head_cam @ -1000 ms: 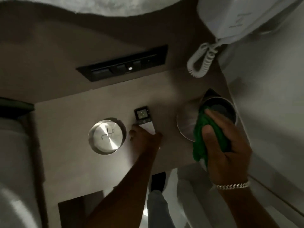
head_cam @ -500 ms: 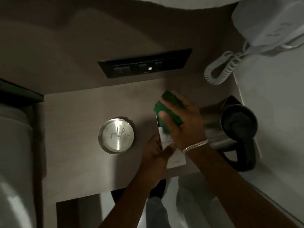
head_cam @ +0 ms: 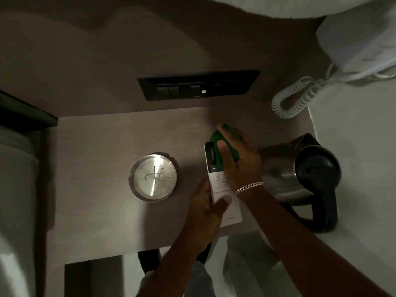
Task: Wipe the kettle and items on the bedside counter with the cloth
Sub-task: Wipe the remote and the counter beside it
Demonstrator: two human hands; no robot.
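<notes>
Dim light, view from above. Left hand (head_cam: 205,209) clamped on the lower end of the remote (head_cam: 222,189), thumb across its white face, fingers hidden behind its left edge. Remote runs lengthwise away from the person, held just over the tabletop (head_cam: 102,168); contact with the surface cannot be told.

Right hand (head_cam: 237,159) closed on the cloth (head_cam: 218,146), green, pressing it onto the remote's far, dark end. Cloth shows between thumb and fingers and past the fingertips. Bracelet (head_cam: 248,187) on the right wrist.

Kettle (head_cam: 300,174) stands just right of the right hand, steel body, black lid and handle; hand and kettle body appear to touch or nearly so. Metal disc (head_cam: 153,177) lies left of the left hand, apart from it. Switch panel (head_cam: 198,84) on the wall beyond both hands; coiled cord (head_cam: 293,99) hangs beyond the kettle.
</notes>
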